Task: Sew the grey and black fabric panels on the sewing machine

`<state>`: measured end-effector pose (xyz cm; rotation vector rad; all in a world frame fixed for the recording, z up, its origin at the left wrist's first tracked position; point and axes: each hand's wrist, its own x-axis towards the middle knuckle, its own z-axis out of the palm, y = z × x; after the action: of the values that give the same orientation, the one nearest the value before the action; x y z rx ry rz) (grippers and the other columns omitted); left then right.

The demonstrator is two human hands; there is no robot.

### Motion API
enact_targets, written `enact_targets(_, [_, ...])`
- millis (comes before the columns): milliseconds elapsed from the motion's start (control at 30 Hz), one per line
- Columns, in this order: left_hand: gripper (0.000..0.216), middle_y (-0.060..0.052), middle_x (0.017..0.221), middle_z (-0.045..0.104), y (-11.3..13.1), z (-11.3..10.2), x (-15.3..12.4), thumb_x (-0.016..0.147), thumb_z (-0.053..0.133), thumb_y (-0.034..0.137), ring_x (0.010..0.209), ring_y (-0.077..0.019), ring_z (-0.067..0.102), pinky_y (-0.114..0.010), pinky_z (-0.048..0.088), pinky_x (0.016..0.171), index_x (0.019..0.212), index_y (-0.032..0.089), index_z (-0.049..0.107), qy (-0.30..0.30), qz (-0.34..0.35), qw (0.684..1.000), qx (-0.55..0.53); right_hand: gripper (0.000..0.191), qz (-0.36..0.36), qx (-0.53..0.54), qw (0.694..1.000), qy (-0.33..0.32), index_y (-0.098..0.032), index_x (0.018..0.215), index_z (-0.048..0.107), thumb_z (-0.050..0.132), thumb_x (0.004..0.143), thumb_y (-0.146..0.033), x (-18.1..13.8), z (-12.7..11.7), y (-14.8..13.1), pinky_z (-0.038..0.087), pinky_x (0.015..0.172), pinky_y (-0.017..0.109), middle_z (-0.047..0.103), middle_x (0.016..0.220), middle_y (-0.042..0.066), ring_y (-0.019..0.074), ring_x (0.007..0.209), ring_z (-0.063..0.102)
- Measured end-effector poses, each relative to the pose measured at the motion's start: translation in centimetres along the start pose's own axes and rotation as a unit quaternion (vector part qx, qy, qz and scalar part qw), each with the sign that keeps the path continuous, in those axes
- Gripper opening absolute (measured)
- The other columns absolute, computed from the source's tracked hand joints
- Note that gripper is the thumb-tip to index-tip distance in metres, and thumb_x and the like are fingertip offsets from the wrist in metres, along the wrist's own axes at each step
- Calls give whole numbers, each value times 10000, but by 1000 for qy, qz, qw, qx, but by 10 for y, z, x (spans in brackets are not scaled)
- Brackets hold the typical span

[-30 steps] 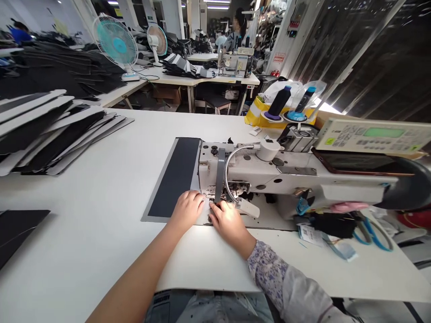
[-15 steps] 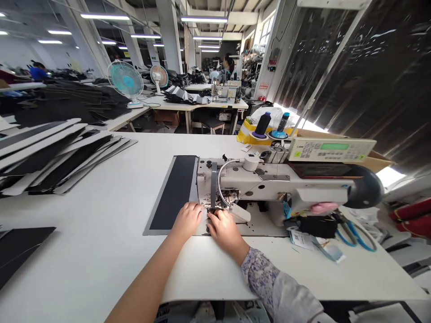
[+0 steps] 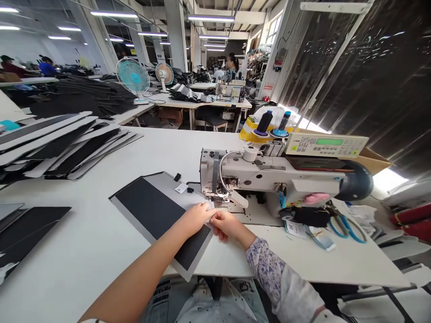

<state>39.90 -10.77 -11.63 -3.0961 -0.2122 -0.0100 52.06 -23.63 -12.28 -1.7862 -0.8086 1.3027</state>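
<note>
A long black panel with a grey border lies slanted on the white table, its near end hanging over the front edge. My left hand rests on its right edge, fingers closed on the border. My right hand is beside it, fingers curled on the same edge, just in front of the needle area of the white sewing machine. A small white label sits on the panel's far end.
Stacks of black and grey panels lie at the left, more dark pieces near the front left. Thread cones, a control box and blue scissors are at the right. Fans, tables and a person stand behind.
The panel has come out from under the machine and swung to the left, slanting toward me. Both hands drew back from the needle with it. The camera tilted up.
</note>
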Motion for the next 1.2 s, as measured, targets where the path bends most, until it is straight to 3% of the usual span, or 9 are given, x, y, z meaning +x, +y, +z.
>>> enact_targets(100, [325,-33,944,548,4,2,4,880,450,117,806,-180,558,-254,408,594,1134,288,561,5,-24,1000,-5,84,14,1,997,73,-209,905,454,494,904,-283,3,0,0,362,315,160,551,515,-81,86,332,493])
enact_targets(267, [169,-53,992,584,0,11,4,870,507,133,864,-190,577,-278,466,666,993,214,590,33,-53,998,-22,193,5,-99,995,10,-212,728,447,458,912,-268,4,9,-7,345,313,188,515,459,-67,92,295,446])
enact_targets(367, [172,-59,1117,621,-5,19,1,875,518,139,980,-200,581,-290,493,733,987,217,623,105,-41,993,-45,219,-28,-121,992,26,-220,702,446,460,912,-283,2,13,-9,322,326,189,504,451,-71,87,299,430])
enact_targets(467, [181,-45,1083,669,-8,26,-1,878,522,142,979,-203,598,-311,504,774,990,214,644,143,-33,988,-52,211,-36,-135,990,32,-220,720,485,453,914,-296,-1,14,-10,321,349,202,515,456,-64,91,307,427])
enact_targets(700, [211,-32,1068,696,-14,26,6,892,499,157,985,-202,617,-319,499,828,1023,211,655,126,-33,988,-82,227,-55,-198,977,55,-212,733,535,444,924,-294,-2,13,-10,322,417,222,542,495,-47,100,360,450])
enact_targets(833, [286,-37,1116,675,-7,16,-5,917,424,179,1035,-191,602,-335,463,914,1130,216,612,115,-59,982,-137,246,-124,-332,922,154,-199,644,534,544,875,-282,-2,10,1,288,490,228,582,590,-5,114,537,507])
enact_targets(900, [304,-42,1159,647,2,9,-17,899,451,216,1070,-195,578,-350,442,945,1176,222,575,105,-53,980,-158,213,-139,-359,907,174,-199,666,547,570,858,-291,-2,10,6,272,506,232,588,622,-4,120,583,509])
enact_targets(1033, [382,-76,1171,605,18,0,-35,798,568,269,1109,-243,529,-413,389,999,1176,216,547,104,-46,983,-143,179,-144,-381,893,191,-202,680,548,569,845,-268,-5,12,12,255,509,240,566,615,-16,115,573,481])
enact_targets(1200, [389,-81,1111,604,23,-1,-31,769,568,240,1069,-252,521,-430,370,1004,1156,204,552,99,-48,987,-121,192,-129,-374,894,209,-205,649,534,540,840,-224,-10,15,14,246,497,247,548,594,-25,109,546,460])
